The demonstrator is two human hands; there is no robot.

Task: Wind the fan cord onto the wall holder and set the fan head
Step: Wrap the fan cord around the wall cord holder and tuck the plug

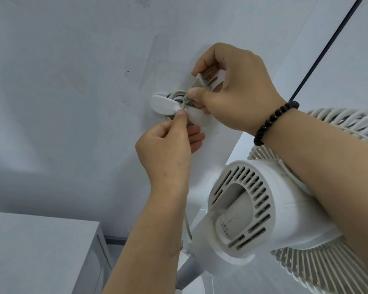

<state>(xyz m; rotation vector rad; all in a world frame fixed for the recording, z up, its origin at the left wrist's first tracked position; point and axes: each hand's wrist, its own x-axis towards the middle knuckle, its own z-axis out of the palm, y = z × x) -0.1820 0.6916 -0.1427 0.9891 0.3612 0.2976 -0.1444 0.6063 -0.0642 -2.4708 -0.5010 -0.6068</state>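
- Two bare forearms reach up from the bottom edge toward a pale wall (62, 81).
- Nearest, at lower right, is the white fan (263, 209), seen from behind: its slotted motor housing faces the camera, and the ribbed grille (319, 270) spreads out past it to the right, partly hidden by the right forearm.
- A pole (187, 274) runs down from the housing to the bottom edge, and a pale cord (187, 228) hangs just beside it, rising behind the left wrist.
- At lower left stands a white cabinet (43, 247), against the wall.
- Higher up, the left hand (168, 149) pinches the cord between thumb and forefinger, right at the lower edge of the holder.
- On the right wrist sits a bracelet (274, 122) of dark beads.
- The right hand (236, 90) grasps the plug (200, 79) in curled fingers above the holder, while its thumb presses the cord where a small tie wraps it.
- Farthest, the white oval holder (166, 105) is fixed on the wall, with several loops of cord already wound behind its front plate.
- A thin dark line (327, 47) slants across the wall at upper right.
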